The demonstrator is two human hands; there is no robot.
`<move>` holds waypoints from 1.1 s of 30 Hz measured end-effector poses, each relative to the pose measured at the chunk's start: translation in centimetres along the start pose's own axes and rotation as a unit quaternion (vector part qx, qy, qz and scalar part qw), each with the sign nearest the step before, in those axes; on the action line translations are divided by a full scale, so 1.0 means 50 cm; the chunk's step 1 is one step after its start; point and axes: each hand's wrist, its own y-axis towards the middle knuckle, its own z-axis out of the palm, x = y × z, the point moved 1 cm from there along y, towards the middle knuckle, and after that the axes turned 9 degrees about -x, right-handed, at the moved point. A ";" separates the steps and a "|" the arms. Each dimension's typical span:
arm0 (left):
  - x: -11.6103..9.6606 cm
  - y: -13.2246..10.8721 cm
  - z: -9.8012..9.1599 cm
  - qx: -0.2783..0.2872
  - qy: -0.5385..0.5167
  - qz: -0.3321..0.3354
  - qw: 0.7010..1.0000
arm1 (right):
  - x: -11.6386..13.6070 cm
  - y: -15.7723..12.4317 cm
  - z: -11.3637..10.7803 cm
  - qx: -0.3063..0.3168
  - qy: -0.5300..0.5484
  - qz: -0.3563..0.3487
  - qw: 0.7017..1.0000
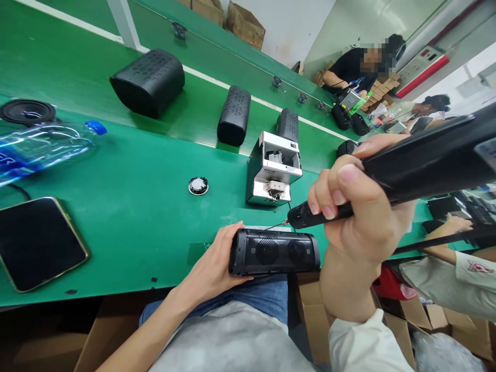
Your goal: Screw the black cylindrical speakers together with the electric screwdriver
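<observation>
My left hand (215, 263) grips the left end of a black speaker housing (275, 252) that lies lengthwise at the near edge of the green bench, over my lap. Two round drivers show through its open face. My right hand (358, 206) is closed round a black electric screwdriver (411, 168). The screwdriver's thin bit points down-left and its tip sits at the housing's upper edge near the middle. A silver screw feeder box (274, 173) stands just behind the housing.
Three finished black speakers (149, 80) ride the green conveyor (96, 57) behind. A small round driver (198, 185), a phone (36, 243), a water bottle (42, 147) and a large driver (27, 111) lie to the left. Other people work along the line at right.
</observation>
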 end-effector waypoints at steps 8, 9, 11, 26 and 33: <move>-0.003 0.005 0.003 -0.011 -0.021 -0.012 1.000 | -0.079 -0.060 -0.013 0.056 -0.013 0.007 0.998; -0.003 0.006 0.003 -0.011 -0.022 -0.013 1.000 | -0.083 -0.062 -0.015 0.065 -0.010 -0.009 0.998; -0.004 0.007 0.003 -0.009 -0.024 -0.016 1.000 | -0.085 -0.062 -0.016 0.081 -0.008 -0.026 0.996; -0.005 0.007 0.001 -0.012 -0.011 -0.005 1.000 | -0.070 -0.044 -0.036 0.104 0.014 0.005 0.994; 0.005 0.004 0.005 -0.016 0.011 0.001 1.000 | -0.005 0.054 -0.063 -0.108 -0.018 -0.145 0.983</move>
